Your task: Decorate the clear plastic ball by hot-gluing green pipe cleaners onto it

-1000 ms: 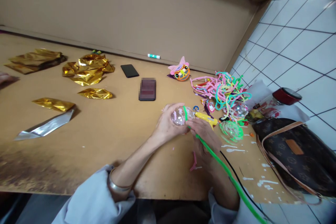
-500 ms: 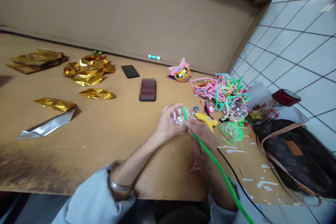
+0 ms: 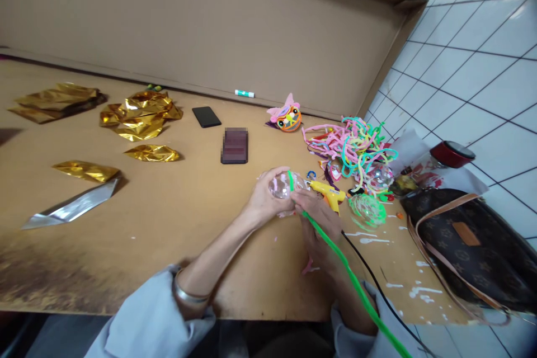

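L hand (image 3: 263, 197) cups clear ball (image 3: 278, 185), prob. light, slick, brittle, best palmed w/o squeezing; R hand (image 3: 316, 212) pinches bendy-looking green cord (image 3: 329, 240).

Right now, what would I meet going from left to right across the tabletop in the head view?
Folded gold foil, crumpled gold foil, black phone, blurred dark rectangle, clear ball, yellow glue gun, green-striped round thing, brown handbag. Things overlapping these are left out.

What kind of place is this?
Probably a craft room or workshop: there's a yellow glue gun, a heap of colourful soft strands and crumpled gold foil on the table.
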Demonstrator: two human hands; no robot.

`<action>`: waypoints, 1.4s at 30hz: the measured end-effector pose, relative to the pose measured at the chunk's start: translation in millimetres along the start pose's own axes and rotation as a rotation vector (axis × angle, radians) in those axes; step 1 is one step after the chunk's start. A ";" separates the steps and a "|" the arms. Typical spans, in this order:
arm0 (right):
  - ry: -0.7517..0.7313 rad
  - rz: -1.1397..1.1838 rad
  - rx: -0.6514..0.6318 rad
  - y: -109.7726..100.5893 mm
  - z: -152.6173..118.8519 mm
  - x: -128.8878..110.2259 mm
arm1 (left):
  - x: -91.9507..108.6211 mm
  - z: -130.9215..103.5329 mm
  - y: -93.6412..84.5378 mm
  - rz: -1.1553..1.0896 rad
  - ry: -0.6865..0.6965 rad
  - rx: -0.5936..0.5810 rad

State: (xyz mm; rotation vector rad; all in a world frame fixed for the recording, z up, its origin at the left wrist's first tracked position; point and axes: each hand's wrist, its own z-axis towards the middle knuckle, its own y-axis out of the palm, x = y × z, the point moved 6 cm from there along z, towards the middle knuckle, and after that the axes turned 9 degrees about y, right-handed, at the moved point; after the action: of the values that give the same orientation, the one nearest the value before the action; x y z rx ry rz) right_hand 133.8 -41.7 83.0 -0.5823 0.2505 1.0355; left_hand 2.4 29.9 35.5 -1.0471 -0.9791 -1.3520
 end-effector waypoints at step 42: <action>-0.157 -0.142 -0.089 1.3 1.3 -13.4 | 6.1 -5.0 6.0 -0.533 -0.203 -0.103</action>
State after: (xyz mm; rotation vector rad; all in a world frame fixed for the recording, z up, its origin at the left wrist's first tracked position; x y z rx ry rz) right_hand 125.9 -50.2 89.8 -0.5873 0.0237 0.9525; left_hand 8.1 23.2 39.9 -1.0556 -1.4209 -1.7651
